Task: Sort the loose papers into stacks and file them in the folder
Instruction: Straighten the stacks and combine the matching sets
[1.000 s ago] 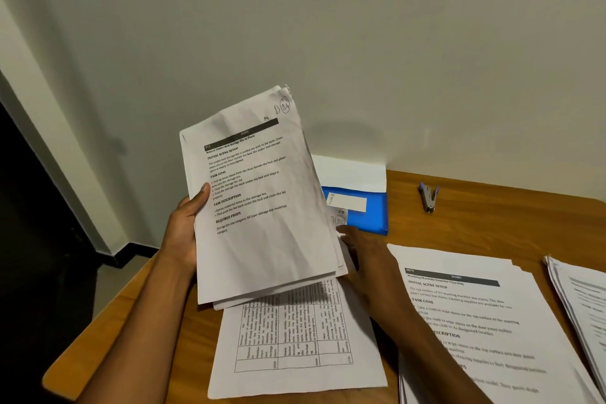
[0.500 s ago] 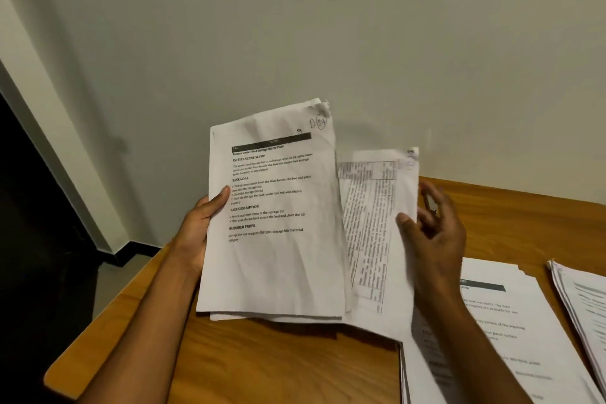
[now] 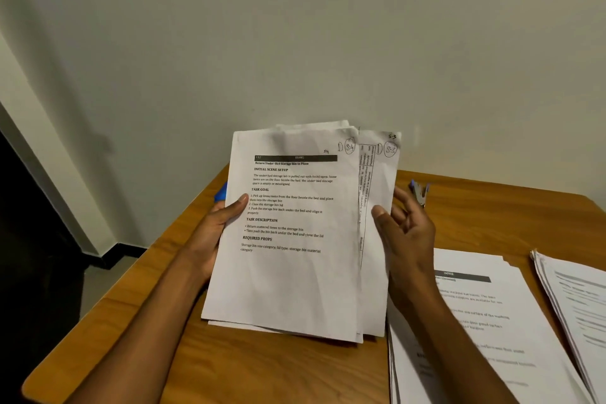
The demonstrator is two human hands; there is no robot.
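**Desk inventory: papers in hand**

Wooden desk point(image 3: 295, 367) w/ plain wall behind. Left hand point(image 3: 213, 233) grips held bundle of papers point(image 3: 295, 272) at its left edge, thumb on front page. Right hand point(image 3: 403, 233) pinches the sheet marked S-3 point(image 3: 382, 193), tucked behind bundle. Two stacks point(image 3: 485, 321), point(image 3: 577, 298) lie at right. Blue folder point(image 3: 221, 192) mostly hidden behind bundle. Stapler point(image 3: 419, 190) near far edge.
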